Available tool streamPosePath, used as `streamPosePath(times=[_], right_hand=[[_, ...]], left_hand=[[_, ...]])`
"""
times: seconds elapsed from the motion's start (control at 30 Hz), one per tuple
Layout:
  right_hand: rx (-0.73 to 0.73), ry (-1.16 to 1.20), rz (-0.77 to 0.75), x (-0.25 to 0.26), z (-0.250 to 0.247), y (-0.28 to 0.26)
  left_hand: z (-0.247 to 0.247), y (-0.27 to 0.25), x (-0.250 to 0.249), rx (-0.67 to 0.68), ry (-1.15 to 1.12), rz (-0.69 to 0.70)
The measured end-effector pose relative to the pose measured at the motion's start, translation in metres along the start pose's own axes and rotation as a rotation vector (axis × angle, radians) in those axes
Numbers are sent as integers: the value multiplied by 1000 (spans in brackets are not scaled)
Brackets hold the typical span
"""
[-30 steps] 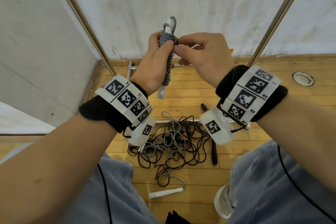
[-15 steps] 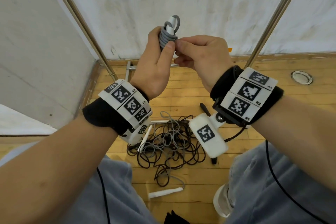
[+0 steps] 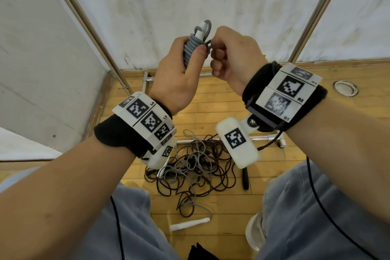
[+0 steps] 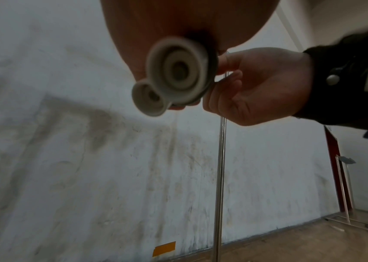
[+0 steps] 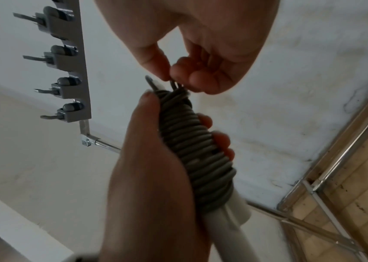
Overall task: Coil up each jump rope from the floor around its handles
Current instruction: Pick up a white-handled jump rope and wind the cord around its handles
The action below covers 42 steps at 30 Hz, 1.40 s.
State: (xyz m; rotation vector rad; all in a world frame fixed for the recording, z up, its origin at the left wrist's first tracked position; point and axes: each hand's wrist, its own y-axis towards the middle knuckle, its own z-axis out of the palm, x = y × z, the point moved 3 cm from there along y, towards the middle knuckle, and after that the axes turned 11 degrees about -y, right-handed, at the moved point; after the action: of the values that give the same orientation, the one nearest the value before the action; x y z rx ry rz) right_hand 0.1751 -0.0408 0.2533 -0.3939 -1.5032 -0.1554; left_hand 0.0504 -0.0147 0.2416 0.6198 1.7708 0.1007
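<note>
Both hands are raised close together in front of the wall; the left hand (image 3: 179, 74) is wrapped around the wound grey rope (image 5: 196, 147) and the two white handles (image 4: 174, 78) inside it, thumb pressed on the top turns, while the right hand (image 3: 234, 57) pinches the short loose loop of cord (image 5: 176, 85) at the upper end of the coil, at about 3 o'clock from the handle tips; neither hand is free.

My reading is that the winding on this rope is done and the step in hand is locking off the end; to do it well, the left thumb should hold the last turns down so nothing springs loose, and the right fingertips should draw the loop snug under or against a neighbouring turn, pulling along the handles rather than away from them; a hard sideways tug would likely drag the top turns off the narrow tips.

Below, on the wooden floor (image 3: 274, 175), toward 6 o'clock from the hands, lies a tangle of black and grey ropes (image 3: 194, 167) not yet coiled; a white handle (image 3: 190, 224) lies just beyond it toward the person, and a black handle (image 3: 244, 179) sits at its 3 o'clock edge; those will want untangling first.
</note>
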Motion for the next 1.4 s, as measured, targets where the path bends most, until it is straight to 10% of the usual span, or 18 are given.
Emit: streamPosePath(times=[0.97,1.4], right_hand=[[56,-295,-121,-17,-5,23],[-17,-367,-185,-11,-10,23]], left_hand=[[-2,-3,8,215,-475,-358],[-2,-2,1,100,-400,-249]])
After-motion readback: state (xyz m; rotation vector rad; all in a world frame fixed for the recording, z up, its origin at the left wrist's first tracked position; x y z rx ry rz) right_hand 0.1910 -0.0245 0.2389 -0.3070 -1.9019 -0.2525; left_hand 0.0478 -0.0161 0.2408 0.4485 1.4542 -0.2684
